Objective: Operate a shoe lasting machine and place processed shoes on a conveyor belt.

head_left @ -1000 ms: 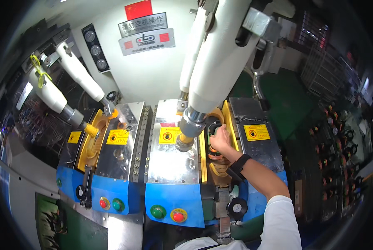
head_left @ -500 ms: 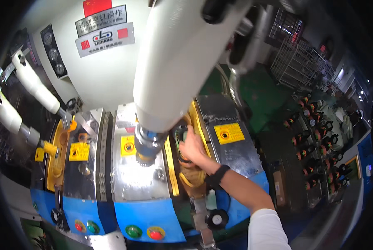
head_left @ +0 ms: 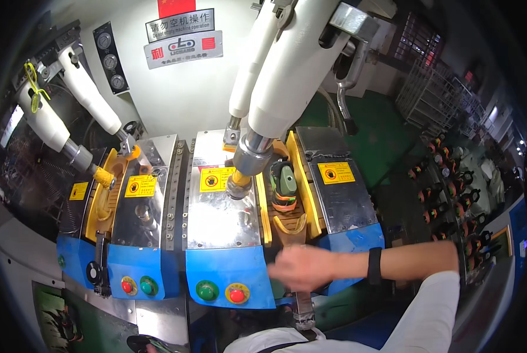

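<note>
My right hand (head_left: pixel 302 268) is over the front of the right-hand press station, its fingers toward the left. It covers the spot where the black knob was, and blur hides how the fingers lie. Beyond it, a black shoe with orange trim and a green shoe last (head_left: pixel 285 182) in it stands between yellow side pads (head_left: pixel 303 185). A curved yellow pad (head_left: pixel 290 225) is at the shoe's near end. At the lower edge a scrap of skin, apparently my left hand (head_left: pixel 152 348), shows beside a dark rounded object (head_left: pixel 139 340); its fingers are hidden.
White press arms (head_left: pixel 287 76) with metal ends hang above the station. Green and red buttons (head_left: pixel 237 295) sit on the blue front panel (head_left: pixel 222 265). A second station with a yellow cradle (head_left: pixel 103 203) is at left. Racked shoes (head_left: pixel 434 194) stand at right.
My right hand has left the shoe and come back toward me to the station's front. The shoe stays between the pads. The view has shifted, and the dark object has appeared at the lower edge.
</note>
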Tool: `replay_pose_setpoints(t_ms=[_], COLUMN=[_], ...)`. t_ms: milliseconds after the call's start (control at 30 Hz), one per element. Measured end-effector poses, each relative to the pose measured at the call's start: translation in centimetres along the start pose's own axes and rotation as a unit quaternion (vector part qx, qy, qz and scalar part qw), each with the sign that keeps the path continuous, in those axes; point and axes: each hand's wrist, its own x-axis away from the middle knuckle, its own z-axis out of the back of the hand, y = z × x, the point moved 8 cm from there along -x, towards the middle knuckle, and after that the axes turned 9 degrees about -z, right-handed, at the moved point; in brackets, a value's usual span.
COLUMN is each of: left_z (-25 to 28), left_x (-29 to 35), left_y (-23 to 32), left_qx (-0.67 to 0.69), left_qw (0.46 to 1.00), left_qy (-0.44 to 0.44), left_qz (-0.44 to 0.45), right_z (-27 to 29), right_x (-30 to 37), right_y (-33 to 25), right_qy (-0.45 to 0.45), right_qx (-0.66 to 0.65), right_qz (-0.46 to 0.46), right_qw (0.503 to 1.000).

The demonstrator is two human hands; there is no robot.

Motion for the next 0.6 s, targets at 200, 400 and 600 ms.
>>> replay_pose_setpoints(t_ms=[200,400,600], left_z=[-11.0,-12.3,-12.0], left_x=[5.1,7.2,0.2], left_y=[5.9,3.4,5.8], left_qx=[0.374,0.515,0.557], left_qw=[0.881,0.787,0.765], left_qy=[-0.279,-0.337,-0.322], left_qz=[-0.079,0.037,-0.015], right_z=[-4.0,-2.1,-2.4], right_x=[2.2,0.8,4.7], right_y=[-4.6,7.8,9.6], right_qy=[-0.025,0.297,0.344], right_qx=[-0.083,-0.21,-0.145], right_qz=[0.277,-0.451,-0.501], right_qw=[0.957,0.815,0.781])
